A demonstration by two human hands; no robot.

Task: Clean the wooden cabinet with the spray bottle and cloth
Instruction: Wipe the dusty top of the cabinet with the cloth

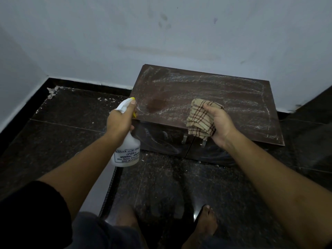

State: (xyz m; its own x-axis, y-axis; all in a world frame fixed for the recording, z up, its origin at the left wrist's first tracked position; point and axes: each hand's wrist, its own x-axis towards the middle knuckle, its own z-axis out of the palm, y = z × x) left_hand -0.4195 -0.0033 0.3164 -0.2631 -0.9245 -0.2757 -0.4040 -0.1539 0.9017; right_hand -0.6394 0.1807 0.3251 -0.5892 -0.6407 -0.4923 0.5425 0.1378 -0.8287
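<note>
**Dusty cabinet top, bottle and cloth in hand**

At centre left the spray bottle [126,150] is gripped at its neck by the left hand [120,121], fingers [132,107] curled round the trigger head. It is judged light, rigid and slick. The checked cloth [199,119], soft and limp, is bunched in the right hand [220,123] above the wooden cabinet [206,94], whose dust-streaked top fills the centre. The nozzle is hidden, and the cabinet doors are barely made out in the gloom.

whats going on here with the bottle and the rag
A person stands over a low wooden cabinet. The left hand grips a spray bottle pointed at its top; the right hand holds a checked cloth over its front edge. White dust streaks cover most of the top.
</note>
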